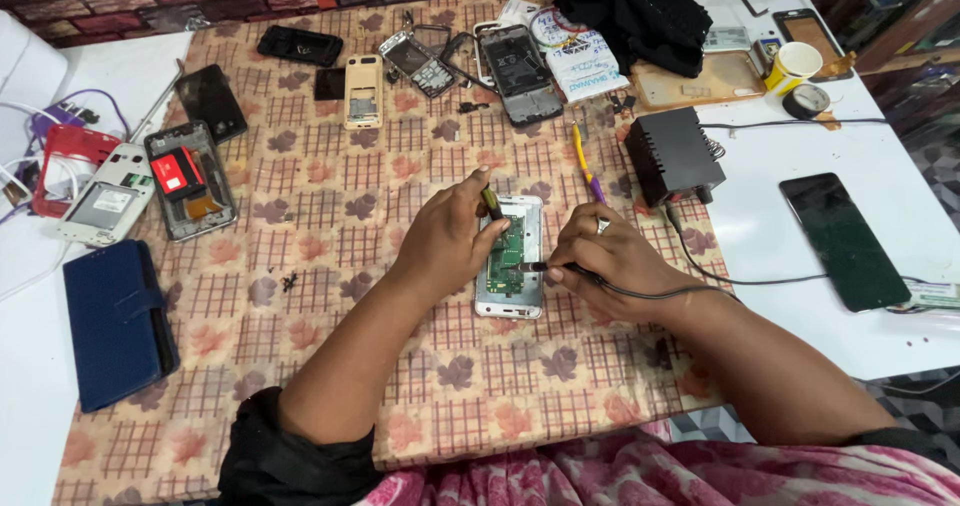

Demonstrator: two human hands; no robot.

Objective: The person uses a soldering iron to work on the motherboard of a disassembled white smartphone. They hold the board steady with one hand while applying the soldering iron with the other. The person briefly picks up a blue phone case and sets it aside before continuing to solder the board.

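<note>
Head view: an opened phone (510, 258) is lying back-up near the middle of the leaf-patterned tablecloth (330, 216), its green circuit board exposed; the left hand (448, 234) is resting on the phone's left edge, its fingers closed together on a small dark, yellowish tool (491, 202) held over the phone's top corner; the right hand (605, 258) is sitting just beside the phone's right edge, its fingers clamped around a corded soldering iron (535, 266), the tip lying on the circuit board; the iron's cable is running right toward a black power box (673, 153) at the cloth's edge. A yellow-and-purple screwdriver (586, 162) is lying just above the right hand. Several dismantled phones are lying across the upper cloth; a blue wallet case (118, 321) is lying at the left; a dark smartphone (843, 240) is lying on the white table at right; a paper cup (795, 65) is standing at upper right.
</note>
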